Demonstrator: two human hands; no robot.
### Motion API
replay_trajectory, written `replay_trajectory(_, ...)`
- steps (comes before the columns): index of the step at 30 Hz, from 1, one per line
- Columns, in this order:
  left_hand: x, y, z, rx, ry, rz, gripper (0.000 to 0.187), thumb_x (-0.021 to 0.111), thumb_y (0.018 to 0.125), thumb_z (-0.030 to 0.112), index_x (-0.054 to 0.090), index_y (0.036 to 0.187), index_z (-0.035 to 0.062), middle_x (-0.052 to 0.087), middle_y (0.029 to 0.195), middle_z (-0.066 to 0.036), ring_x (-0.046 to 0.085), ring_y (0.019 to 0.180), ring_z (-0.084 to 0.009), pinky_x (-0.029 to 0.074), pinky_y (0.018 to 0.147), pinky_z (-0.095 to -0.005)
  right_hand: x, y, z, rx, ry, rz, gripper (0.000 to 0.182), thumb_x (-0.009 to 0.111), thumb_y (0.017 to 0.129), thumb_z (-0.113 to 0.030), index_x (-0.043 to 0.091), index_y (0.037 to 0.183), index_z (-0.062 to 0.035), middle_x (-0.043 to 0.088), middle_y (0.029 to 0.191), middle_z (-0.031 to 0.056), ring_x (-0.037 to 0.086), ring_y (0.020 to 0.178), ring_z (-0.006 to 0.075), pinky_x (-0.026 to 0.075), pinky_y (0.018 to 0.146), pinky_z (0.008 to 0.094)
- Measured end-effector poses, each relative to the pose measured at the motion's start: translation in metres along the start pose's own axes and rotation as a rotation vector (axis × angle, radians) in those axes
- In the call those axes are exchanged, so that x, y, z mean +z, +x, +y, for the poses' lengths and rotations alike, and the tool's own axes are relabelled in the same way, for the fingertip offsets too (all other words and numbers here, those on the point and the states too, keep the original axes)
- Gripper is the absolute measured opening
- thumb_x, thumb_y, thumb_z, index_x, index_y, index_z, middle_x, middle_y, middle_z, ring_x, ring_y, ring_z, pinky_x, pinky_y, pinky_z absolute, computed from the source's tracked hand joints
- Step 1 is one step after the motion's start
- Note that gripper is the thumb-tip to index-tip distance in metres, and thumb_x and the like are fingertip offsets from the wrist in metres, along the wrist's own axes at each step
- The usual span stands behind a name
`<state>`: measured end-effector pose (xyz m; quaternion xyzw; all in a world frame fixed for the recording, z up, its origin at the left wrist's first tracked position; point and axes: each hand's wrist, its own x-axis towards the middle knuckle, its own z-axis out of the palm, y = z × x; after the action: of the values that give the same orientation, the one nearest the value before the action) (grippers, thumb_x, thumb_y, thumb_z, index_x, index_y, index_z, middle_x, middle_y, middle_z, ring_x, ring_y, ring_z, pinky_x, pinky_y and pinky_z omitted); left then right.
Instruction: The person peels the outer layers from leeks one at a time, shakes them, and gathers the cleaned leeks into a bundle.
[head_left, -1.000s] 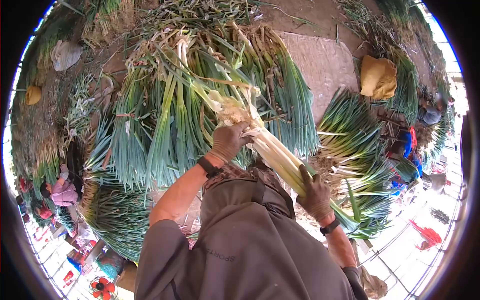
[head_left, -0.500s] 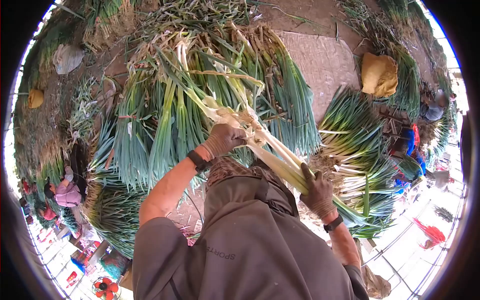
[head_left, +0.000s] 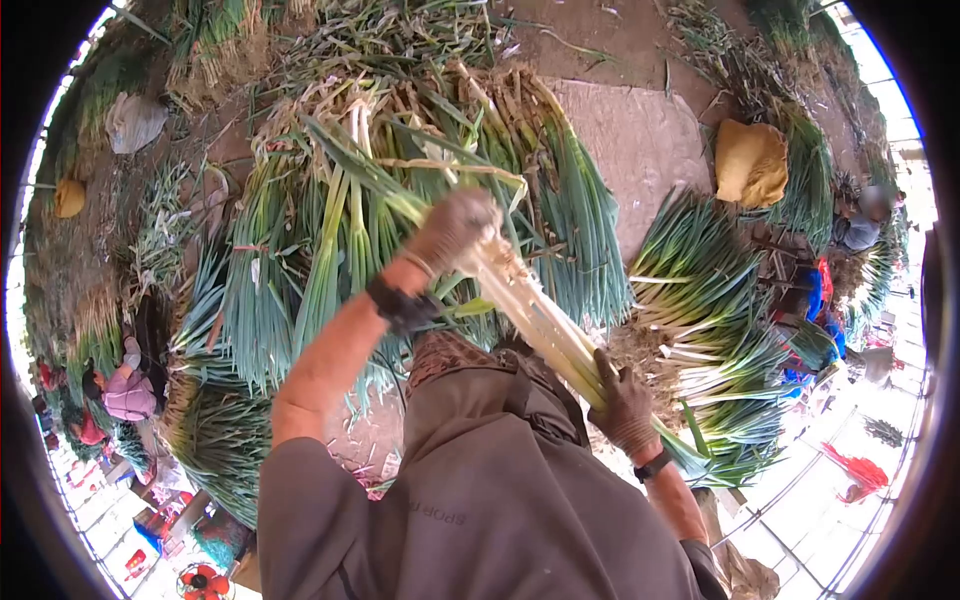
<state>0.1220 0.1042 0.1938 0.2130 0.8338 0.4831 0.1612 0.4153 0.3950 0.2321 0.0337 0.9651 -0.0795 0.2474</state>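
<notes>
A long green onion bunch [head_left: 535, 315] with pale stalks slants across the front of my body, roots up and to the left. My right hand [head_left: 627, 408], in a dark glove, is wrapped round its lower part, with green leaves trailing below. Near the root end, my gloved left hand [head_left: 455, 232] is closed and smeared by motion. A green outer leaf [head_left: 365, 180] sticks out from it toward the upper left. Just beyond lies a large pile of green onions [head_left: 265, 290], roots away from me.
Paler-stemmed green onions [head_left: 700, 300] are heaped at my right. Beyond lie a brown sheet [head_left: 640, 140] and a yellow sack [head_left: 750, 163]. More green onions [head_left: 220, 435] lie at left. One person [head_left: 130, 390] sits far left, another [head_left: 862, 225] far right. A red fan [head_left: 205, 582] stands lower left.
My left hand has moved up and away along the stalks toward the root end, with the outer leaf in it. My right hand has shifted slightly down, still round the bunch.
</notes>
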Motion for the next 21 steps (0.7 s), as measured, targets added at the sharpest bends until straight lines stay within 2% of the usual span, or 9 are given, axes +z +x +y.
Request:
replay_trajectory(1, 0.035, 0.002, -0.017, 0.154, 0.045, -0.075, 0.032, 0.069, 0.093, 0.032, 0.067, 0.102, 0.0018, 0.07, 0.104, -0.017, 0.069, 0.105, -0.029, 0.054, 0.094, -0.0395, 0.006, -0.001, 0.002, -0.031, -0.019, 0.025, 0.108, 0.088, 0.062, -0.033, 0.038, 0.157, -0.0237, 0.06, 0.109, 0.0201, 0.063, 0.094, 0.0367, 0.049, 0.083, 0.0518)
replay_trajectory(2, 0.071, -0.008, -0.022, 0.082, -0.082, 0.034, 0.029, 0.072, 0.087, 0.027, 0.055, 0.094, 0.0044, 0.06, 0.085, -0.02, 0.062, 0.082, -0.0403, 0.051, 0.078, -0.0469, 0.008, -0.002, 0.005, -0.054, -0.041, 0.06, 0.108, 0.089, 0.062, -0.035, 0.038, 0.157, -0.0241, 0.06, 0.113, 0.0207, 0.062, 0.098, 0.0372, 0.048, 0.086, 0.0524)
replay_trajectory(3, 0.084, -0.015, -0.022, -0.078, 0.099, -0.142, 0.032, 0.069, 0.09, 0.028, 0.06, 0.106, 0.0014, 0.067, 0.1, -0.022, 0.066, 0.095, -0.0419, 0.053, 0.084, -0.0462, 0.003, -0.003, 0.001, -0.098, -0.078, 0.126, 0.106, 0.089, 0.062, -0.037, 0.041, 0.156, -0.0249, 0.058, 0.121, 0.0223, 0.06, 0.106, 0.0387, 0.047, 0.09, 0.053)
replay_trajectory(4, 0.091, -0.019, -0.021, -0.086, 0.166, -0.249, 0.032, 0.07, 0.086, 0.03, 0.057, 0.102, 0.0054, 0.067, 0.096, -0.023, 0.065, 0.091, -0.0438, 0.051, 0.078, -0.051, -0.003, -0.006, 0.002, -0.116, -0.104, 0.133, 0.103, 0.089, 0.062, -0.037, 0.043, 0.154, -0.025, 0.057, 0.126, 0.0235, 0.059, 0.11, 0.0395, 0.047, 0.091, 0.0524)
replay_trajectory(7, 0.114, -0.025, -0.065, 0.036, 0.272, -0.465, 0.047, 0.075, 0.082, 0.042, 0.064, 0.107, 0.0038, 0.069, 0.099, -0.021, 0.067, 0.093, -0.0407, 0.052, 0.081, -0.0494, -0.001, -0.011, 0.012, -0.161, -0.03, 0.174, 0.099, 0.085, 0.066, -0.041, 0.044, 0.155, -0.0257, 0.062, 0.108, 0.0231, 0.061, 0.105, 0.0388, 0.05, 0.088, 0.0491)
replay_trajectory(12, 0.081, -0.037, -0.028, -0.199, -0.065, -0.641, 0.077, 0.083, 0.075, 0.055, 0.061, 0.125, 0.0001, 0.071, 0.111, -0.023, 0.07, 0.105, -0.0322, 0.053, 0.091, -0.0388, 0.009, -0.023, 0.025, -0.148, -0.009, 0.175, 0.09, 0.079, 0.075, -0.048, 0.043, 0.156, -0.0281, 0.062, 0.094, 0.0187, 0.066, 0.08, 0.035, 0.051, 0.073, 0.0498)
replay_trajectory(16, 0.07, -0.04, -0.012, 0.242, 0.154, -0.733, 0.058, 0.072, 0.086, 0.049, 0.063, 0.134, 0.0172, 0.07, 0.115, -0.015, 0.068, 0.106, -0.035, 0.054, 0.091, -0.0402, 0.011, -0.023, 0.029, -0.181, -0.093, 0.195, 0.087, 0.075, 0.08, -0.053, 0.04, 0.157, -0.0298, 0.062, 0.094, 0.0175, 0.066, 0.072, 0.0327, 0.051, 0.066, 0.0463)
replay_trajectory(17, 0.064, -0.035, 0.004, 0.291, 0.306, -0.823, 0.044, 0.075, 0.086, 0.04, 0.069, 0.124, 0.0183, 0.068, 0.122, -0.006, 0.068, 0.108, -0.0316, 0.054, 0.093, -0.0406, 0.018, -0.02, 0.034, -0.184, -0.09, 0.166, 0.087, 0.073, 0.082, -0.055, 0.038, 0.158, -0.0307, 0.062, 0.094, 0.0166, 0.066, 0.073, 0.0307, 0.049, 0.062, 0.0435)
replay_trajectory(21, 0.052, -0.035, 0.038, 0.493, 0.552, -0.876, 0.042, 0.07, 0.085, 0.033, 0.067, 0.125, 0.0201, 0.063, 0.132, -0.005, 0.07, 0.099, -0.029, 0.058, 0.08, -0.0442, -0.004, -0.011, 0.036, -0.202, -0.102, 0.078, 0.088, 0.075, 0.081, -0.05, 0.038, 0.158, -0.0316, 0.061, 0.095, 0.0154, 0.066, 0.071, 0.0289, 0.048, 0.06, 0.0411)
